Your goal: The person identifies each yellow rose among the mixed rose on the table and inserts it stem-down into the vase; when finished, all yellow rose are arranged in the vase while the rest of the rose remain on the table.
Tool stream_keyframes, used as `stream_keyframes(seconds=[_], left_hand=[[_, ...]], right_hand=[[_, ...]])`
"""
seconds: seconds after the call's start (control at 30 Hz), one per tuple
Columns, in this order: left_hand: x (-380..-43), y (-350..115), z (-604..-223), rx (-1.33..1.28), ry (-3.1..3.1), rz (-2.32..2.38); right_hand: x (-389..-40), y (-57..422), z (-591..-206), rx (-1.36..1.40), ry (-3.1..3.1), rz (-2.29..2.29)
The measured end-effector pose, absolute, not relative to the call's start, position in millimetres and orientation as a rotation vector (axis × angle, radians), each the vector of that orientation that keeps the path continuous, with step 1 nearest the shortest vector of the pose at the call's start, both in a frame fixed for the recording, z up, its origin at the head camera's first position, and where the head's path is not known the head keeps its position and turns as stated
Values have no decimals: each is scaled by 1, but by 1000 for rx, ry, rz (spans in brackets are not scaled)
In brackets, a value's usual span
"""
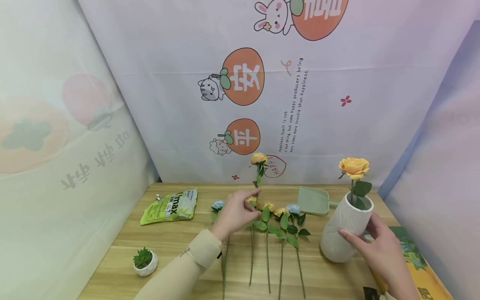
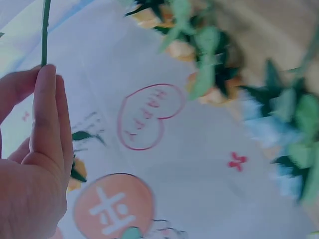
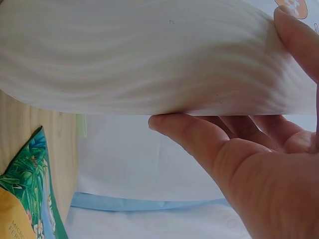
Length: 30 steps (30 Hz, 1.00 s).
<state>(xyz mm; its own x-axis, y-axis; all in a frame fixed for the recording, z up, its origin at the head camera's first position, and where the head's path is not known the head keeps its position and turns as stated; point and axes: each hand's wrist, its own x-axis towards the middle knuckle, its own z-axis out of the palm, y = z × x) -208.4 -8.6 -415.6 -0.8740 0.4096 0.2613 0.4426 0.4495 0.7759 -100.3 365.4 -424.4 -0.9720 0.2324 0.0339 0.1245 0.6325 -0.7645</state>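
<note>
A plant (image 1: 145, 262) sits at seven o'clock from a bag (image 1: 170, 207). The left hand (image 1: 237, 211) pinches an upright rose (image 1: 258, 158) by its stem (image 2: 45, 32); loose flowers (image 1: 268, 206) lie near. A tilted vase (image 1: 340, 223), holding another rose (image 1: 353, 166), is at ten o'clock from the right hand (image 1: 380, 246) gripping it.

Of the rose (image 1: 353, 166) above the right hand (image 1: 384, 248), the lower stem is being hidden by the vase (image 1: 345, 218); behind that hand, a printed item (image 1: 423, 273) is being partly covered. Right of the left hand (image 1: 234, 214), in its wrist view, blue flowers (image 2: 269, 127) are being blurred.
</note>
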Motion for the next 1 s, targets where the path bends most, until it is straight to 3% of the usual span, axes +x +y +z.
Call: stream_keyframes(seconds=[0.6,1.0], left_hand=[[-214,91,-326,-1107,-2003,-1596],[-210,162,-303,-1179,-1804,-1596]], right_hand=[[-97,367,-425,-286,-2692,1265],[-96,364,-427,-252,-2666,1257]])
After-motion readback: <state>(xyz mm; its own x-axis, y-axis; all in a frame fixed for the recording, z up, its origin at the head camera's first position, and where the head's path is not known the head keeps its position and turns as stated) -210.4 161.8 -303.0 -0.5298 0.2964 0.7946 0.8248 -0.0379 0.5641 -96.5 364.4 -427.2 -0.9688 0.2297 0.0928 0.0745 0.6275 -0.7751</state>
